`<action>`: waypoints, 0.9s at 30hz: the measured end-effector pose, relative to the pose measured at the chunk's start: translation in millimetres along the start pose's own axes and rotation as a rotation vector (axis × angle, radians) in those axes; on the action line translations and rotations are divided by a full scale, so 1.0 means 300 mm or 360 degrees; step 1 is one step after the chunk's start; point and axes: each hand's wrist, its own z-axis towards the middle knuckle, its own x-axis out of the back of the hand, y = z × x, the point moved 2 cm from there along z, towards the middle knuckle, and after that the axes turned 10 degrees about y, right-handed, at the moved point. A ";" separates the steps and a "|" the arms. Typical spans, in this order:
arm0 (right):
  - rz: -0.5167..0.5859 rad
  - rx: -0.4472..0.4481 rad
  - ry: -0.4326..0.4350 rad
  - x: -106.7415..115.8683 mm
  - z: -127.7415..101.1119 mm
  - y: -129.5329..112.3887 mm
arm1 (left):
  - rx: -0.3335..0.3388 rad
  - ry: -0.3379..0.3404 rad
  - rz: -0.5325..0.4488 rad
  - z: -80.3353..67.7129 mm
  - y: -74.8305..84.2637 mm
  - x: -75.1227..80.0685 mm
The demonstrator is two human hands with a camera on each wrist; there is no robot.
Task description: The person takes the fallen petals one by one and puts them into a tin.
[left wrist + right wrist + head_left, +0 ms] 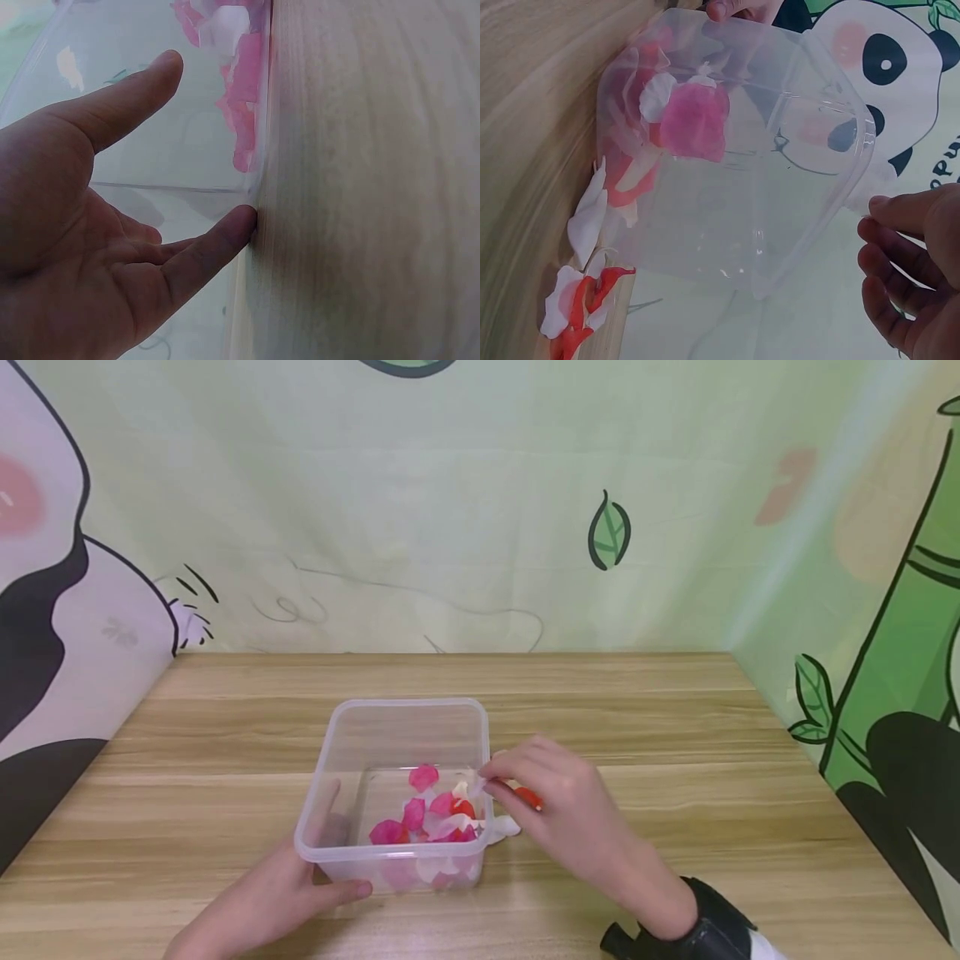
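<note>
A clear plastic container stands on the table with pink, red and white petals inside, mostly toward its right side. My left hand rests at its near left corner, fingers along the left wall and thumb by the front; the left wrist view shows thumb and fingers mostly straight and spread. Over the right rim, my right hand pinches a pale, thin petal between thumb and forefinger. White petals and red petals lie outside, close to the right wall, partly hidden by the right hand in the head view.
The wood-grain table reaches back to a pale green printed backdrop with a leaf drawing. Panda figures are printed at both sides. A black strap circles the right wrist.
</note>
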 end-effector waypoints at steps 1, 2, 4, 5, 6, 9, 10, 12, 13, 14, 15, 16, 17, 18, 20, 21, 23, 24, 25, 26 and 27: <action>0.0000 0.0000 -0.0001 -0.001 -0.001 0.000 | 0.0008 -0.0004 0.0003 0.000 -0.001 0.000; -0.0001 -0.0001 -0.0004 -0.002 -0.002 0.000 | 0.0013 -0.0006 0.0005 -0.001 -0.001 0.000; -0.0006 -0.0015 -0.0011 -0.003 -0.004 0.001 | 0.0022 -0.0009 0.0013 0.000 -0.003 0.001; -0.0009 -0.0024 -0.0016 -0.003 -0.005 0.002 | 0.0025 -0.0010 0.0009 0.000 -0.003 0.001; -0.0016 -0.0033 -0.0021 -0.003 -0.005 0.004 | 0.0027 -0.0011 0.0007 0.000 -0.003 0.000; -0.0041 -0.0054 -0.0033 -0.003 -0.004 0.009 | 0.0034 -0.0015 0.0014 0.000 -0.004 0.000; -0.0052 -0.0055 -0.0033 -0.003 -0.003 0.011 | 0.0036 -0.0015 0.0020 0.000 -0.004 0.001; -0.0088 -0.0069 -0.0040 -0.001 -0.003 0.017 | 0.0035 -0.0015 0.0037 -0.001 -0.003 0.001; -0.0112 -0.0081 -0.0048 0.001 -0.003 0.020 | 0.0033 -0.0014 0.0040 -0.002 -0.003 0.002; -0.0133 -0.0100 -0.0061 0.001 -0.003 0.024 | 0.0031 -0.0013 0.0045 -0.002 -0.003 0.002; -0.0165 -0.0120 -0.0079 0.002 -0.005 0.028 | 0.0024 -0.0012 0.0047 -0.003 -0.002 0.002; -0.0200 -0.0149 -0.0105 0.002 -0.005 0.033 | 0.0019 -0.0010 0.0048 -0.003 -0.002 0.001; -0.0237 -0.0181 -0.0138 0.002 -0.006 0.037 | 0.0014 -0.0008 0.0046 -0.003 -0.001 0.001; -0.0276 -0.0214 -0.0173 0.001 -0.008 0.042 | 0.0011 -0.0007 0.0046 -0.003 0.000 0.001; -0.0355 -0.0284 -0.0256 -0.002 -0.012 0.053 | 0.0012 -0.0011 0.0035 -0.002 0.001 0.001; -0.0403 -0.0315 -0.0303 -0.004 -0.015 0.061 | 0.0015 -0.0012 0.0031 -0.002 0.001 0.001; -0.0492 -0.0379 -0.0409 -0.008 -0.022 0.077 | 0.0019 -0.0015 0.0024 -0.001 0.001 0.001; -0.0541 -0.0414 -0.0475 -0.011 -0.028 0.087 | 0.0020 -0.0017 0.0022 -0.001 0.001 0.001; -0.0584 -0.0447 -0.0545 -0.015 -0.034 0.098 | 0.0020 -0.0019 0.0015 -0.001 0.000 0.001; -0.0624 -0.0475 -0.0618 -0.018 -0.041 0.108 | 0.0020 -0.0019 0.0014 -0.001 0.000 0.000; -0.0650 -0.0504 -0.0690 -0.022 -0.048 0.120 | 0.0018 -0.0018 0.0016 -0.001 -0.001 0.000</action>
